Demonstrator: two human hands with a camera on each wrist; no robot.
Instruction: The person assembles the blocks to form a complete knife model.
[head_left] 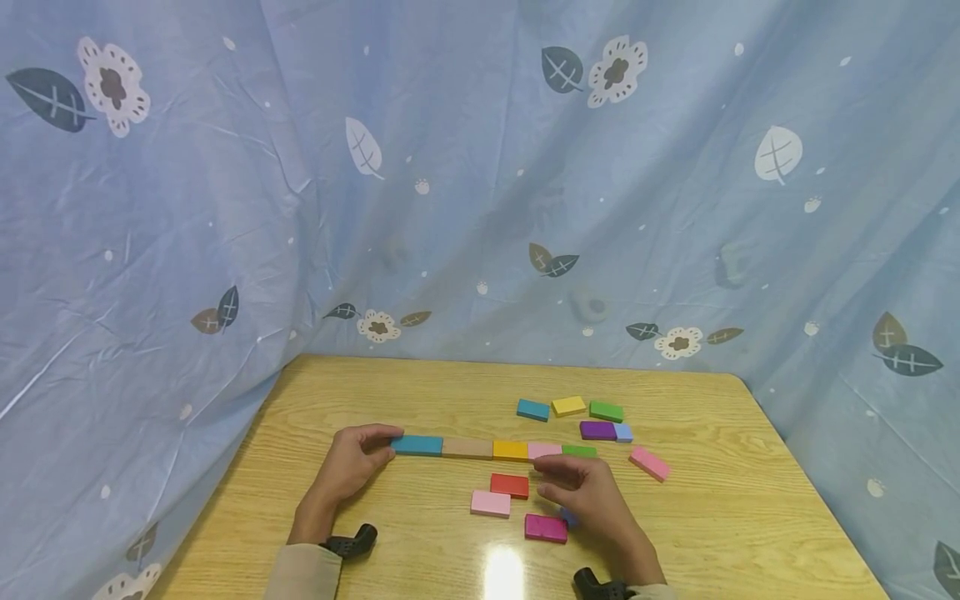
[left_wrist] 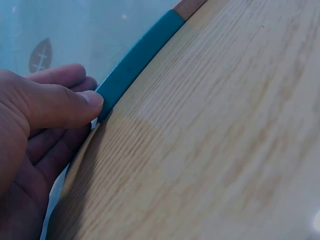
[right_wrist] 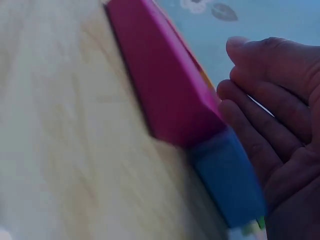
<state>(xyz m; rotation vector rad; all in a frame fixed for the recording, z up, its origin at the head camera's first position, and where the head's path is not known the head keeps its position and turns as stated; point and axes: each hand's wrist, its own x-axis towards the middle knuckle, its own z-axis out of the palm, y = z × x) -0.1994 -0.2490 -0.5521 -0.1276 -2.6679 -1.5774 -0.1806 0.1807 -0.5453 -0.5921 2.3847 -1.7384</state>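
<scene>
A row of flat blocks runs across the table: a teal block (head_left: pixel 417 446), a tan block (head_left: pixel 467 448), an orange-yellow block (head_left: pixel 511 451), a light pink block (head_left: pixel 544 451) and a green block (head_left: pixel 580 452). At the row's left end, my left hand (head_left: pixel 358 458) pinches the teal block. In the left wrist view, its thumb (left_wrist: pixel 90 102) lies against the block's end corner, with fingers behind. My right hand (head_left: pixel 588 492) holds nothing, fingers loosely bent near the pink and green end. Beneath it, a blue block (right_wrist: pixel 227 175), mostly hidden in the head view, adjoins a magenta block (head_left: pixel 546 528).
In front of the row lie a red block (head_left: pixel 509 486) and another pink block (head_left: pixel 491 503). Behind it are smaller teal (head_left: pixel 533 409), yellow (head_left: pixel 568 406), green (head_left: pixel 606 411), purple (head_left: pixel 597 430) and light blue (head_left: pixel 623 432) blocks. A pink block (head_left: pixel 649 463) lies rightward.
</scene>
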